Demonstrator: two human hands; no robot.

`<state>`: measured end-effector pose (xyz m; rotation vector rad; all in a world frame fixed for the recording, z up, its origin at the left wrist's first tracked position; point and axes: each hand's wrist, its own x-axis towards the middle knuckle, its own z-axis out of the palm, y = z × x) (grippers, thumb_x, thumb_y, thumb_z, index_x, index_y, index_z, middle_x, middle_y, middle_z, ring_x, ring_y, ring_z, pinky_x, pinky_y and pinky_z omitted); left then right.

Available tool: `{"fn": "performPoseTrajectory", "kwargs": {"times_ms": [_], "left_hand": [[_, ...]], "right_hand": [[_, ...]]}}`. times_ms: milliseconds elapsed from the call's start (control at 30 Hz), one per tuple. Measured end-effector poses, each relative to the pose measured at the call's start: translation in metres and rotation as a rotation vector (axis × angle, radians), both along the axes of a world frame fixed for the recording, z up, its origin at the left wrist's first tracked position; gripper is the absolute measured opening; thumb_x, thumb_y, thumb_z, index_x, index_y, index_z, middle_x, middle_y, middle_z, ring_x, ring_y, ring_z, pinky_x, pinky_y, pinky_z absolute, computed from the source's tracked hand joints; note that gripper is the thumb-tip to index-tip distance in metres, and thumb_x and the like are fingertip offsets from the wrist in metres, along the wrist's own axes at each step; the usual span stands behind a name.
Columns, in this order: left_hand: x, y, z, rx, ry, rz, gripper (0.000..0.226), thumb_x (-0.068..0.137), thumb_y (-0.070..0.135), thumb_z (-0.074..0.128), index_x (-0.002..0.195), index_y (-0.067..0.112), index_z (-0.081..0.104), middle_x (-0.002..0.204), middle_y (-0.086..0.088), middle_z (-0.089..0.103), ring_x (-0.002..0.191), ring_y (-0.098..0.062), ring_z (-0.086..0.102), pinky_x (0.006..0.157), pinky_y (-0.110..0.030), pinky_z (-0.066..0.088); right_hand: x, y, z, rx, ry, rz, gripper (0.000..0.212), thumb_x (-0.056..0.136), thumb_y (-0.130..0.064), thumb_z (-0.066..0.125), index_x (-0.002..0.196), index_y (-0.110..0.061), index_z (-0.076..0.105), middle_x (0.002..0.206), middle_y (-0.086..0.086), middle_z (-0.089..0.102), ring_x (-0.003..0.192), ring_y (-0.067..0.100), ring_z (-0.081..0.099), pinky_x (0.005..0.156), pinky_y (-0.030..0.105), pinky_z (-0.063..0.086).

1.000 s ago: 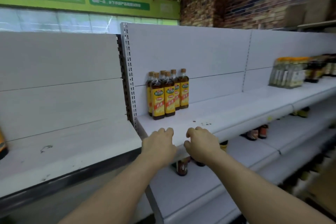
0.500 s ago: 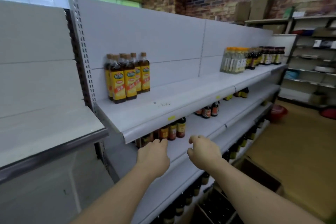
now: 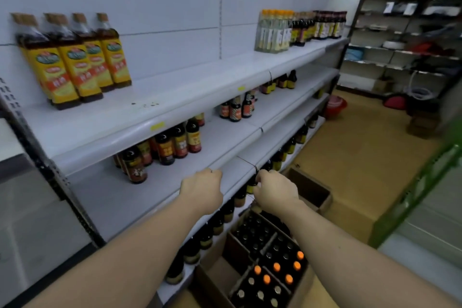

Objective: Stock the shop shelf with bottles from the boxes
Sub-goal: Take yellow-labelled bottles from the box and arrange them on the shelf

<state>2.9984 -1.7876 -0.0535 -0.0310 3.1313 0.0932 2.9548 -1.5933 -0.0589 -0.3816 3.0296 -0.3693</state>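
Two hands hover empty and loosely curled: left hand (image 3: 202, 190), right hand (image 3: 275, 191). Fetching step, likely; next, grasp dark glass bottles (image 3: 260, 235) at six o'clock.

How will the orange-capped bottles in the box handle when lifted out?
The orange-capped bottles look dark to the neck, so they are probably full and heavy for their size. Dividers in the box pack them close, so they may snag coming out.
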Motion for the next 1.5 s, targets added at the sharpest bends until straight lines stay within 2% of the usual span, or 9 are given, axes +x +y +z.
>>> {"fn": "performPoseTrajectory", "kwargs": {"times_ms": [233,400,567,667,833,933,1100,1300,1500], "left_hand": [[-0.073,0.085,-0.036,-0.022,-0.104,-0.046,0.033,0.098,0.023,0.051,0.131,0.02,0.05,0.127,-0.005,0.057,0.11,-0.03,0.059,0.08,-0.039,0.05],[-0.102,0.132,-0.081,-0.025,-0.216,-0.112,0.031,0.096,0.023,0.054,0.126,0.021,0.049,0.121,-0.005,0.056,0.106,-0.031,0.059,0.07,-0.037,0.042],[-0.129,0.157,-0.143,-0.038,-0.341,-0.193,0.036,0.097,0.027,0.054,0.131,0.021,0.049,0.127,-0.004,0.057,0.114,-0.029,0.059,0.074,-0.038,0.044],[-0.145,0.164,-0.189,-0.046,-0.433,-0.264,0.043,0.098,0.028,0.053,0.139,0.022,0.045,0.13,-0.004,0.056,0.114,-0.028,0.059,0.072,-0.037,0.045],[-0.16,0.158,-0.273,-0.016,-0.568,-0.364,0.045,0.101,0.028,0.053,0.143,0.022,0.042,0.133,-0.003,0.055,0.116,-0.028,0.057,0.072,-0.038,0.048],[-0.168,0.145,-0.329,-0.017,-0.62,-0.404,0.036,0.098,0.028,0.055,0.133,0.022,0.048,0.127,-0.004,0.057,0.116,-0.028,0.057,0.08,-0.04,0.051],[-0.161,0.124,-0.434,0.001,-0.728,-0.444,0.038,0.103,0.026,0.052,0.139,0.02,0.045,0.131,-0.007,0.055,0.115,-0.032,0.057,0.073,-0.037,0.041],[-0.133,0.106,-0.556,0.003,-0.858,-0.413,0.037,0.106,0.03,0.049,0.142,0.025,0.044,0.132,-0.006,0.057,0.11,-0.032,0.06,0.078,-0.04,0.051],[-0.117,0.097,-0.666,-0.04,-0.848,-0.399,0.051,0.101,0.035,0.056,0.148,0.034,0.038,0.143,-0.004,0.043,0.13,-0.03,0.044,0.085,-0.04,0.05]], "right_hand": [[-0.072,0.093,-0.045,-0.026,-0.08,-0.062,0.028,0.099,-0.035,0.048,0.124,-0.022,0.055,0.121,0.004,0.056,0.105,0.028,0.057,0.079,0.04,0.053],[-0.096,0.142,-0.094,-0.046,-0.199,-0.142,0.034,0.099,-0.031,0.049,0.13,-0.019,0.054,0.126,0.007,0.056,0.112,0.031,0.057,0.084,0.041,0.052],[-0.091,0.172,-0.158,-0.067,-0.359,-0.25,0.037,0.1,-0.03,0.05,0.136,-0.019,0.049,0.129,0.009,0.058,0.114,0.033,0.057,0.084,0.039,0.052],[-0.082,0.181,-0.201,-0.063,-0.419,-0.325,0.043,0.097,-0.03,0.052,0.139,-0.021,0.049,0.136,0.006,0.055,0.119,0.032,0.056,0.087,0.038,0.05],[-0.065,0.175,-0.273,-0.053,-0.54,-0.427,0.037,0.1,-0.026,0.05,0.137,-0.022,0.047,0.131,0.006,0.053,0.108,0.031,0.06,0.067,0.036,0.049],[-0.05,0.162,-0.323,-0.052,-0.601,-0.486,0.038,0.101,-0.029,0.048,0.139,-0.024,0.046,0.123,0.007,0.056,0.105,0.03,0.06,0.075,0.039,0.055],[-0.019,0.137,-0.417,-0.115,-0.702,-0.561,0.045,0.102,-0.03,0.05,0.146,-0.027,0.042,0.139,0.005,0.051,0.116,0.031,0.058,0.086,0.04,0.054],[0.011,0.124,-0.536,-0.147,-0.794,-0.618,0.036,0.105,-0.031,0.048,0.141,-0.029,0.043,0.129,0.007,0.054,0.107,0.033,0.061,0.084,0.042,0.055],[0.023,0.112,-0.651,-0.12,-0.835,-0.631,0.035,0.106,-0.027,0.043,0.14,-0.027,0.04,0.116,0.01,0.055,0.096,0.036,0.06,0.07,0.039,0.049]]}}
